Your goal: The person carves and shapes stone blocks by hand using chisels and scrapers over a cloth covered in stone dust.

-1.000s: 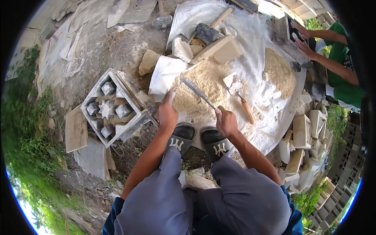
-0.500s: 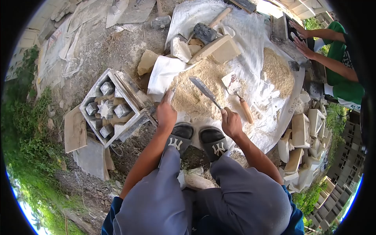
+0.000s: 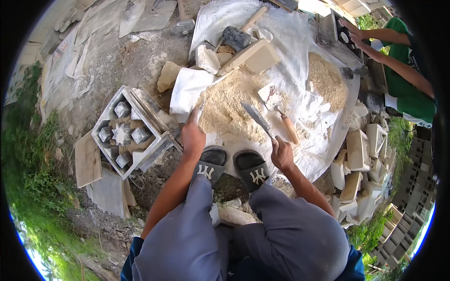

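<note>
My right hand is closed around the handle end of a long, narrow metal trowel, its blade tilted up and left over the pale sand. My left hand is beside the raised flap of a white sheet, fingers together; a small pale thing shows at the fingertips, too small to name. A pointing trowel with a wooden handle lies on the sheet, right of the narrow one. To the left stands a frame mould with a star-shaped block and several faceted blocks inside.
A black-headed mallet and a pale slab lie at the sheet's far side. Broken blocks are piled at right. Another person's hands touch a dark mould at the upper right. My slippered feet stand at the sheet's near edge.
My right hand has moved the narrow trowel right and slightly toward me. The view has shifted a little. My left hand stays beside the flap; the other person's hands remain at the dark mould.
</note>
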Tool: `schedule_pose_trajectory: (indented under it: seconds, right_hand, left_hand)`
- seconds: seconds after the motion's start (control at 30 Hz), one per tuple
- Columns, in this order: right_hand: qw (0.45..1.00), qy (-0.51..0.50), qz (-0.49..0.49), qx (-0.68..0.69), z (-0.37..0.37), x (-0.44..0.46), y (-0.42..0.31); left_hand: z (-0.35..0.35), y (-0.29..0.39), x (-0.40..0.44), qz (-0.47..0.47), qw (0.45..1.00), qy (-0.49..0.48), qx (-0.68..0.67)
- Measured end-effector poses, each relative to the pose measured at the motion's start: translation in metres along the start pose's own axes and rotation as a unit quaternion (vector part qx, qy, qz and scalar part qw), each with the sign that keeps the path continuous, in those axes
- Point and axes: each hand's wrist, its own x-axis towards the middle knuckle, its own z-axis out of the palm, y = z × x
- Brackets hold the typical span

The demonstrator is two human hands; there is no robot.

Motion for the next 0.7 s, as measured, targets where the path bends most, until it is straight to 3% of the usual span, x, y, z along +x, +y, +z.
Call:
schedule_pose_trajectory:
  seconds: [0.03, 0.1, 0.3, 0.4, 0.5, 0.53, 0.7]
  right_hand:
    - [1.0, -0.011, 0.007, -0.009, 0.003, -0.004, 0.008]
    - [0.992, -0.066, 0.034, -0.104, 0.013, -0.002, 0.018]
    - [0.989, -0.082, 0.072, -0.095, -0.009, 0.012, -0.003]
    - [1.0, 0.009, 0.005, -0.017, -0.012, -0.002, 0.009]
    - [0.998, 0.006, 0.035, -0.048, 0.0, -0.011, 0.021]
    - [0.992, -0.036, 0.08, -0.094, 0.007, -0.005, 0.025]
    - [0.993, -0.019, 0.091, -0.077, -0.008, 0.014, 0.003]
  left_hand:
    - [0.0, 0.001, 0.0, -0.033, 0.999, -0.025, 0.017]
    - [0.003, -0.005, 0.0, -0.006, 1.0, -0.009, 0.014]
    - [0.005, -0.006, -0.001, -0.002, 1.0, -0.004, 0.021]
    - [0.003, -0.009, -0.002, -0.002, 1.0, -0.001, 0.027]
    - [0.006, -0.006, -0.001, 0.013, 1.0, 0.01, 0.02]
    - [0.007, -0.006, -0.001, 0.026, 0.999, 0.028, 0.011]
    - [0.008, -0.009, -0.002, 0.037, 0.999, 0.032, 0.016]
